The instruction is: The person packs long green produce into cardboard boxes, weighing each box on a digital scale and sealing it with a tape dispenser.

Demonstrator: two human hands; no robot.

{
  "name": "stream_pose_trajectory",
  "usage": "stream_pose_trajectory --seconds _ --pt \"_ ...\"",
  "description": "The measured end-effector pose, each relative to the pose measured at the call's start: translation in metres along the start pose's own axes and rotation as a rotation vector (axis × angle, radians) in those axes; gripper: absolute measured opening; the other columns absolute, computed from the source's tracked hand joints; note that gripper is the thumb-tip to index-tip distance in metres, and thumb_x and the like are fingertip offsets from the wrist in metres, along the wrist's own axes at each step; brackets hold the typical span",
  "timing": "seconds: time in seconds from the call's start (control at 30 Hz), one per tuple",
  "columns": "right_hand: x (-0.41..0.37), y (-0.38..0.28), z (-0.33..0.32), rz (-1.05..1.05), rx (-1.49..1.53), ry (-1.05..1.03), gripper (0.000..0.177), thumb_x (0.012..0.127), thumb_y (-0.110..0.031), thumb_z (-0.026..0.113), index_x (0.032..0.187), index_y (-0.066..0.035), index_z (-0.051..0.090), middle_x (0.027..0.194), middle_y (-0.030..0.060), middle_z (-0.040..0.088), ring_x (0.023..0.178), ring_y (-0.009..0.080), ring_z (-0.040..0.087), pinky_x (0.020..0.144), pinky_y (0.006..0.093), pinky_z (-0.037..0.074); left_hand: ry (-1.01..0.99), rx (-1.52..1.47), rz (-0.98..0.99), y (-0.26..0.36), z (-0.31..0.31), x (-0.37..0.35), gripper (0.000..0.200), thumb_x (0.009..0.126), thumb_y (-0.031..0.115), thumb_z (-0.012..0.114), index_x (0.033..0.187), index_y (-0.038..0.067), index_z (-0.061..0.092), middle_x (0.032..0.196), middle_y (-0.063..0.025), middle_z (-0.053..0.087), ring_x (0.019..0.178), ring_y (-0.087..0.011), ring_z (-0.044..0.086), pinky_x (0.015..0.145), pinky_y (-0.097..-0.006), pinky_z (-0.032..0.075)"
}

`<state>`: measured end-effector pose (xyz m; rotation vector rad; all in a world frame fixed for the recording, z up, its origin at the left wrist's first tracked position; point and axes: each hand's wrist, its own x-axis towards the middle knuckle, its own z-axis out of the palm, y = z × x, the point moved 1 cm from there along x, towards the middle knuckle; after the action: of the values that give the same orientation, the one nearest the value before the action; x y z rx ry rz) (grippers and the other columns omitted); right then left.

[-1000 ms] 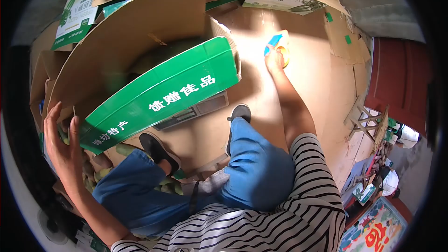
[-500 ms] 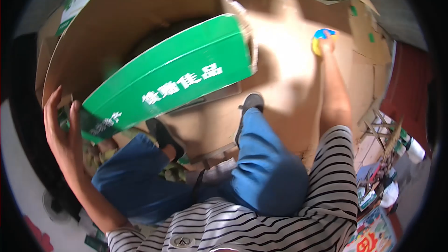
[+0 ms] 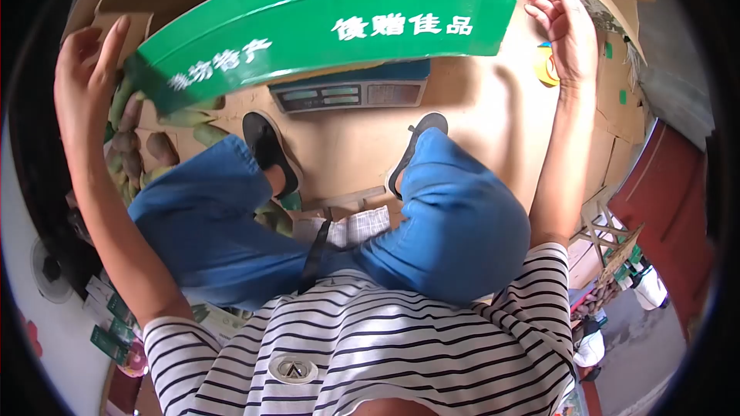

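A cardboard box with a green front panel and white lettering stands in front of me, its brown inside partly showing. My left hand is beside the box's left end, thumb apart from bent fingers, and nothing shows in it. Next to the right end is my right hand, its fingers spread and empty. Partly behind that hand, a small yellow and blue thing, perhaps a tape roll, rests on the cardboard. Below the box's front edge, a weighing scale shows its display panel.
Green and reddish-brown oblong vegetables lie at the left by my leg. Flattened cardboard covers the floor under my shoes. Another open carton is at the far right. A small wooden stool stands near my right elbow.
My right hand has let go of the yellow and blue thing and come to the box's right end. In view, the box sits higher and farther right, uncovering more of the scale.
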<state>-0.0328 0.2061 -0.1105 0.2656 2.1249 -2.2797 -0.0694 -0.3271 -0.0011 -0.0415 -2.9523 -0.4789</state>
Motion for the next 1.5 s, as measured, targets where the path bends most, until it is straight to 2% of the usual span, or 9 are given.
stream_pose_trajectory --seconds 0.23,0.43,0.57,0.67,0.8,0.9,1.0,1.13,1.5 --pt "-0.02 -0.037 0.066 0.052 0.064 -0.236 0.052 0.102 -0.038 0.038 0.124 0.007 0.052 0.109 0.0085 0.063 0.089 0.0107 0.059 0.081 0.0257 0.048 -0.388 -0.325 -0.228 -0.026 0.015 -0.002 0.048 0.092 0.045 0.059 0.083 -0.002 0.062 0.069 -0.003 0.057 0.062 -0.0095 0.052 0.058 -0.0258 0.046" --pt "-0.044 -0.039 0.094 -0.105 -0.256 -0.02 0.042 0.099 -0.033 0.051 0.122 0.001 0.058 0.104 0.0043 0.063 0.091 0.0079 0.057 0.084 0.0242 0.045 -0.207 -0.521 -0.163 -0.029 0.006 -0.004 0.046 0.096 0.043 0.053 0.082 -0.001 0.058 0.066 -0.0034 0.054 0.062 -0.0115 0.051 0.058 -0.0293 0.045" --pt "-0.044 -0.015 0.11 -0.328 -0.415 0.135 0.033 0.094 -0.024 0.062 0.117 0.0 0.059 0.102 0.0045 0.065 0.091 0.0101 0.059 0.082 0.023 0.047 0.202 -0.564 -0.045 0.001 0.025 -0.018 0.044 0.099 0.04 0.044 0.101 -0.001 0.061 0.088 -0.0107 0.064 0.084 -0.024 0.062 0.078 -0.0336 0.048" --pt "-0.045 -0.013 0.125 -0.452 -0.632 0.266 0.035 0.093 -0.026 0.063 0.118 -0.002 0.058 0.096 0.0093 0.067 0.085 0.0118 0.062 0.075 0.0238 0.048 0.511 -0.147 0.532 0.036 0.037 -0.045 0.057 0.085 0.038 0.063 0.129 0.006 0.048 0.133 -0.0141 0.049 0.123 -0.033 0.045 0.104 -0.0456 0.032" --pt "-0.049 -0.009 0.131 -0.578 -1.055 0.406 0.04 0.094 -0.03 0.056 0.129 -0.01 0.051 0.112 0.014 0.062 0.098 0.0322 0.06 0.086 0.0394 0.048 0.166 0.126 0.728 0.052 0.077 -0.071 0.081 0.082 0.059 0.056 0.143 0.009 0.037 0.149 -0.0132 0.033 0.138 -0.0298 0.03 0.114 -0.048 0.017" --pt "-0.045 -0.012 0.137 -0.81 -1.264 0.426 0.04 0.092 -0.027 0.056 0.128 -0.009 0.053 0.123 0.0135 0.056 0.113 0.0307 0.053 0.094 0.0396 0.043 0.121 0.161 0.724 0.052 0.08 -0.075 0.078 0.084 0.058 0.052 0.143 0.009 0.038 0.148 -0.0133 0.034 0.139 -0.0292 0.03 0.114 -0.0478 0.018" --pt "-0.047 -0.025 0.181 -1.135 -1.414 0.146 0.051 0.077 -0.019 0.064 0.125 -0.007 0.055 0.13 0.0138 0.052 0.121 0.0321 0.046 0.1 0.049 0.035 0.127 0.123 0.718 0.053 0.082 -0.076 0.078 0.083 0.056 0.054 0.142 0.007 0.038 0.148 -0.0138 0.035 0.138 -0.0298 0.03 0.113 -0.0479 0.02" --pt "-0.053 -0.001 0.247 -1.1 -1.333 -0.334 0.068 0.084 -0.045 0.061 0.136 -0.005 0.045 0.139 0.0163 0.044 0.132 0.0326 0.039 0.107 0.0476 0.031 0.081 0.142 0.668 0.052 0.088 -0.074 0.08 0.082 0.053 0.059 0.141 0.004 0.037 0.148 -0.014 0.034 0.139 -0.0283 0.029 0.113 -0.0473 0.02" --pt "-0.041 -0.019 0.153 -1.044 -1.488 -0.492 0.069 0.084 -0.045 0.061 0.14 -0.01 0.04 0.142 0.0099 0.042 0.132 0.028 0.038 0.11 0.0441 0.03 0.022 0.205 0.638 0.052 0.089 -0.073 0.083 0.081 0.056 0.06 0.139 0.0 0.038 0.146 -0.0156 0.037 0.138 -0.029 0.031 0.114 -0.047 0.02"
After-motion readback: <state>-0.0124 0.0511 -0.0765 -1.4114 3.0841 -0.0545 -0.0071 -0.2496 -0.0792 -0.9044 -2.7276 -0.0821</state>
